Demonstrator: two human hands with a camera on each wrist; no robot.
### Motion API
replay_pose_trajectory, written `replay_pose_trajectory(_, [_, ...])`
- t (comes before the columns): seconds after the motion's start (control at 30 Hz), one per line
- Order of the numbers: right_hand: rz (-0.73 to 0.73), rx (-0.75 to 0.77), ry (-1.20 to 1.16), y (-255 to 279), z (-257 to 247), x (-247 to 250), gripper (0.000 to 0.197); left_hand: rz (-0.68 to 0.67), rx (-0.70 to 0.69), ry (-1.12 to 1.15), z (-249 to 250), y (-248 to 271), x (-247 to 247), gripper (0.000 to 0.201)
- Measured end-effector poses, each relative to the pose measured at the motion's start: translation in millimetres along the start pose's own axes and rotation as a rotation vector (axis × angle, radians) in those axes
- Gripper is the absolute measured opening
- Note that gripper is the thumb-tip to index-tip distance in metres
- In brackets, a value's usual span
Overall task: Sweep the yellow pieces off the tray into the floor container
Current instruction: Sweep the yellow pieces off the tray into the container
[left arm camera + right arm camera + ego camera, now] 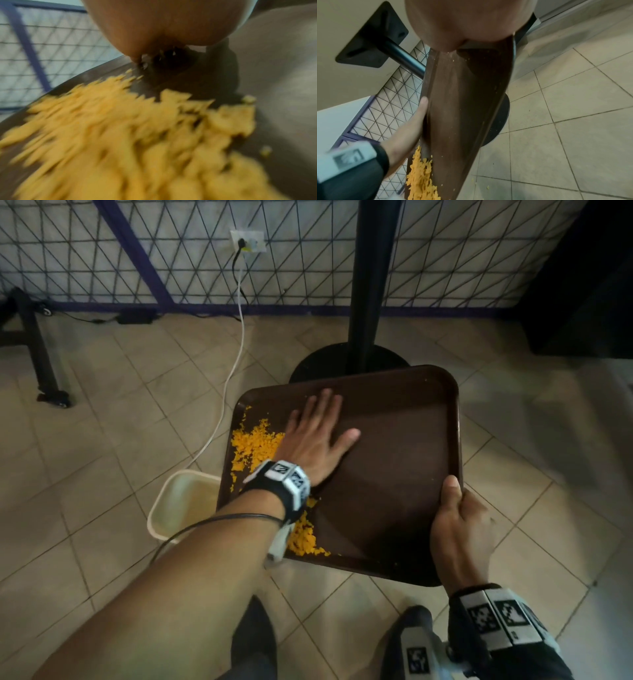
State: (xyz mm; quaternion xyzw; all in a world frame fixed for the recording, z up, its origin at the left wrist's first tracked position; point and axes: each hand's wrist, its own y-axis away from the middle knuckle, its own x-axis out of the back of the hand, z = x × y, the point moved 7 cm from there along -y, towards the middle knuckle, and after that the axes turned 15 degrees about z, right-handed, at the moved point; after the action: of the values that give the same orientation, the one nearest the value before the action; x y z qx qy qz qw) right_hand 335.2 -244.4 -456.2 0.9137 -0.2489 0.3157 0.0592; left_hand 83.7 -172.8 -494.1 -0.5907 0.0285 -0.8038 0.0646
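The beige tiled floor [137, 392] is the biggest thing here, and a black round-footed table post [370, 285] stands up from it. In front of the post is the big dark brown plastic tray [394, 474], held up off the floor and tipped down toward the left. The cream plastic floor container [178, 501] sits on the tiles right under the tray's low left edge, partly hidden by it. The right hand [459, 529] grasps the tray's near right corner, thumb on top and fingers curled under. The left hand [318, 436] lies flat on the tray with all 5 fingers stretched out, holding nothing, its edge pushing at the pile. The small yellow crumbly pieces [255, 445] are heaped along the tray's left side, with more near the front edge by the wrist. I think the sweep is about half done. A few bits already lie on the tiles in the right wrist view. The pile is wider than the container's mouth, so a fast push could send more pieces onto the floor. If the 1 hand holding the tray slips, the tray could tip too far.
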Motion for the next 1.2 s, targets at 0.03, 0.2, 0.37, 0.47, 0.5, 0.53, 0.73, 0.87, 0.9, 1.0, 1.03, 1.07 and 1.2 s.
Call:
replay_pose_trajectory(0.03, [0.004, -0.004, -0.003, -0.1, -0.1, 0.0, 0.053, -0.017, 0.081, -0.015, -23.0, 5.9, -0.6, 0.079])
replay_pose_trajectory(0.2, [0.019, 0.025, -0.014, 1.5, -3.2, 1.8, 0.051, -0.089, 0.164, -0.058, -88.1, 26.6, 5.5, 0.085])
replay_pose_trajectory(0.37, [0.034, 0.028, -0.024, 4.0, -2.6, -2.2, 0.051, 0.005, 0.117, -0.083, -109.9, -2.6, 30.2, 0.072])
replay_pose_trajectory(0.47, [0.032, 0.001, -0.030, 3.0, -0.5, -5.7, 0.053, -0.056, 0.146, -0.129, -131.8, -9.2, 32.7, 0.074])
replay_pose_trajectory(0.5, [0.030, -0.004, -0.035, 2.7, -0.6, -6.3, 0.053, -0.080, 0.162, -0.149, -140.0, -5.6, 32.2, 0.075])
replay_pose_trajectory(0.53, [0.029, -0.001, -0.039, 2.5, -0.8, -6.7, 0.053, -0.105, 0.168, -0.169, -146.6, 0.7, 30.8, 0.076])
replay_pose_trajectory(0.73, [0.019, 0.031, -0.011, 7.9, -3.2, -11.0, 0.054, -0.203, 0.158, -0.149, -155.0, 54.1, 14.1, 0.078])
replay_pose_trajectory(0.87, [0.024, 0.044, 0.001, 9.8, -5.0, -8.9, 0.053, -0.040, 0.162, -0.098, -156.0, 48.8, 33.5, 0.074])
replay_pose_trajectory(0.9, [0.022, 0.044, 0.006, 10.4, -5.4, -9.5, 0.053, -0.012, 0.171, -0.088, -157.7, 40.4, 38.1, 0.074])
replay_pose_trajectory(1.0, [0.012, 0.043, 0.004, 12.2, -6.5, -11.9, 0.052, -0.025, 0.181, -0.050, -158.8, 17.4, 37.6, 0.072])
replay_pose_trajectory(1.03, [0.009, 0.040, -0.002, 12.5, -7.0, -12.4, 0.051, -0.042, 0.189, -0.034, -157.8, 14.8, 34.1, 0.072])
replay_pose_trajectory(1.07, [0.007, 0.033, -0.009, 12.9, -7.2, -13.0, 0.051, -0.063, 0.204, -0.020, -157.2, 16.7, 29.1, 0.072])
replay_pose_trajectory(1.2, [0.011, 0.026, -0.036, 14.4, -9.6, -12.2, 0.049, -0.123, 0.248, 0.018, -153.3, 56.6, 6.9, 0.074])
